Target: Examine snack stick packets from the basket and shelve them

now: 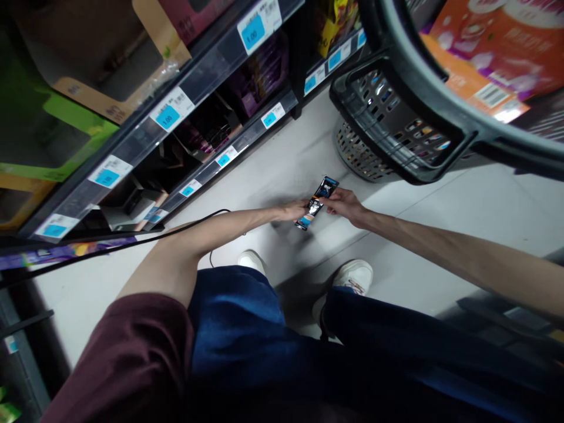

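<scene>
Low over the pale floor, a small dark wrapped snack bar (316, 204) with blue and orange markings is held between both hands. My left hand (295, 210) grips its lower left edge, fingers closed. From the other side, my right hand (346, 205) pinches the bar near its upper right edge, thumb lying on the wrapper. Some fingers of both hands are hidden behind the bar.
Shelves with blue price tags (167, 116) and open display boxes (127, 59) run along the left. A dark plastic basket (365, 153) holding an orange packet (506, 47) stands at upper right. A black cable (194, 223) crosses my left arm.
</scene>
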